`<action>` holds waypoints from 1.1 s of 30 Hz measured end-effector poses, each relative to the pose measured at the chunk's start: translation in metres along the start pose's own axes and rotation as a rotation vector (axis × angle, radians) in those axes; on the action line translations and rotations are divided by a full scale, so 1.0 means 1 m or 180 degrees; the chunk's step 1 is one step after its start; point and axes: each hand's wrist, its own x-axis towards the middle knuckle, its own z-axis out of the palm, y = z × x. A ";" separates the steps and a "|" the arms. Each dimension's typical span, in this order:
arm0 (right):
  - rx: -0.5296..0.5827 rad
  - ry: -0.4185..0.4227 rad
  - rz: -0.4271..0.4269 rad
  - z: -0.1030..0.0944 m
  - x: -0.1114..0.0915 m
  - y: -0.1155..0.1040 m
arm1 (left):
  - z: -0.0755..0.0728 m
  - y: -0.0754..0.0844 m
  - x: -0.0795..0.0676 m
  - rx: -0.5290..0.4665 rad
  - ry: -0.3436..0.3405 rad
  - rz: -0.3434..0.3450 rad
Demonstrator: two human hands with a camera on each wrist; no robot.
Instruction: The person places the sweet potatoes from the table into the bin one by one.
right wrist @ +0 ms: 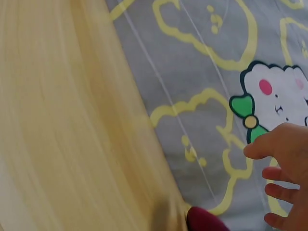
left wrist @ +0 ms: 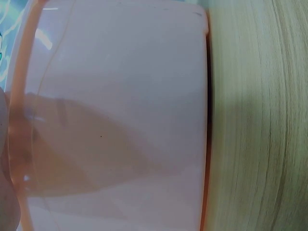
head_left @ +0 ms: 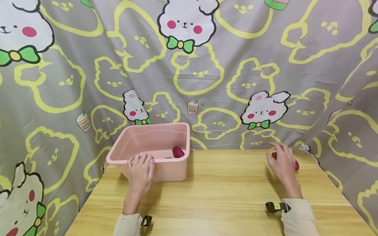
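A pink plastic bin [head_left: 171, 171] stands on the left of the table, and my left hand [head_left: 141, 171] grips its near rim with fingers curled over the edge. Inside it lies a smooth, dark magenta oval object [head_left: 178, 151]; a sliver of something else is mostly hidden by the rim. My right hand [head_left: 282, 163] is over a similar dark magenta object [head_left: 296, 165] at the table's far right, partly covering it. Its fingers are spread and apart in the right wrist view, where only an end of that magenta object [right wrist: 206, 220] shows. The left wrist view is filled by the bin's side wall [left wrist: 120, 62].
A light wooden table [head_left: 224, 193] runs back to a grey curtain [head_left: 212, 78] printed with rabbits and yellow outlines. The curtain hangs behind and on both sides. Black devices are strapped to both wrists, the right wrist device [head_left: 277, 206] being plainer to see.
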 end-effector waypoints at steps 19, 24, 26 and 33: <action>-0.0281 -0.0268 0.0426 -0.005 -0.010 0.048 | 0.001 -0.001 -0.001 -0.0022 0.0004 -0.0003; -0.0283 -0.0317 0.0536 -0.006 -0.014 0.053 | 0.001 -0.001 -0.001 -0.0014 -0.0001 0.0005; -0.0287 -0.0335 0.0583 -0.007 -0.014 0.055 | 0.001 -0.001 -0.001 -0.0008 -0.0020 0.0003; -0.0261 -0.0458 0.0697 -0.007 -0.014 0.063 | 0.001 -0.001 -0.001 -0.0040 -0.0012 -0.0010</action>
